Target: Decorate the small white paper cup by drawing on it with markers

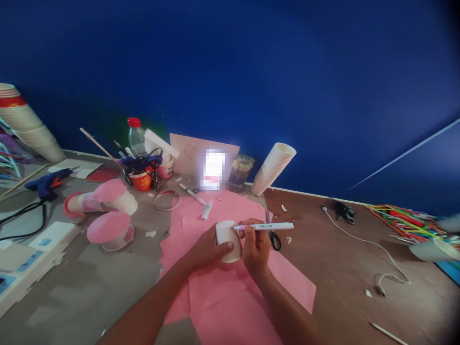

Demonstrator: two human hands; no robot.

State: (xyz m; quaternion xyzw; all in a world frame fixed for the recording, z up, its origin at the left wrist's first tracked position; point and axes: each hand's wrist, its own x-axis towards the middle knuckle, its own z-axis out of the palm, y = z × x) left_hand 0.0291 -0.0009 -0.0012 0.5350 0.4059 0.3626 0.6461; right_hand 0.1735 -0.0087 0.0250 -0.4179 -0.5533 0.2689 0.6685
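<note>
My left hand (208, 249) is closed around the side of a white paper cup (228, 242), its thumb across the front. Between the fingers of my right hand (256, 247) is a white marker pen (276, 226), lying nearly level. Its tip points left at the upper right side of the cup; whether it touches cannot be made out. Both hands are over pink paper sheets (287, 278). Black-handled scissors (275, 241) lie just right of my right hand. Behind the cup are a small white tube (207, 210) and another marker (192, 194).
A tall stack of paper cups (275, 167) leans near the blue wall, beside a jar (240, 172) and a bright blurred screen (214, 167). Pink-and-white cup pieces (109, 230) and a glue gun (48, 184) lie left. A white cable (362, 242) and colourful sticks (406, 220) are right.
</note>
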